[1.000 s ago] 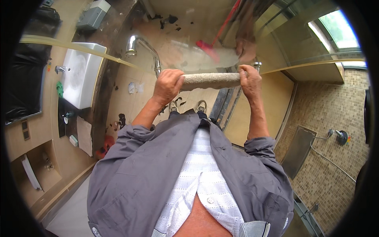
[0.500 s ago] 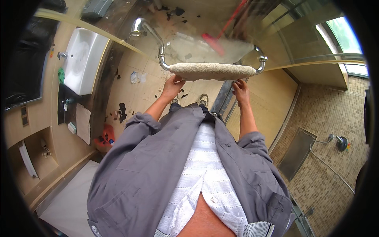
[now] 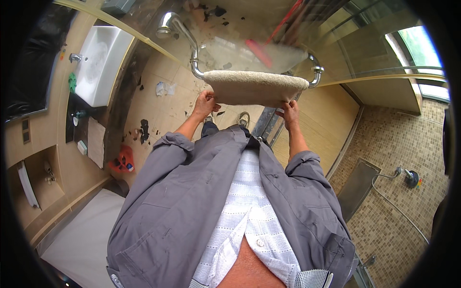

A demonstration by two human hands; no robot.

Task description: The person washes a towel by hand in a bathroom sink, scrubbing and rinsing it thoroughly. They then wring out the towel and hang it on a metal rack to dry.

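Observation:
A beige towel [image 3: 254,88] hangs folded over the bar of a chrome handle [image 3: 194,56] fixed to a glass panel in front of me. My left hand [image 3: 205,104] pinches the towel's lower left corner between thumb and fingers. At the opposite lower corner, my right hand [image 3: 289,113] grips the edge the same way. Between them the near flap is stretched fairly flat toward me. The bar itself is covered by the cloth.
A white washbasin [image 3: 102,65] stands at the left wall. Dark scraps and a red plastic bag [image 3: 126,161] lie on the tiled floor. Behind the glass is a red broom [image 3: 259,52]. A shower hose [image 3: 394,206] hangs by the mosaic wall at right.
Both hands have drawn the towel's near flap out toward me, so more of the cloth shows below the bar. The view has shifted slightly.

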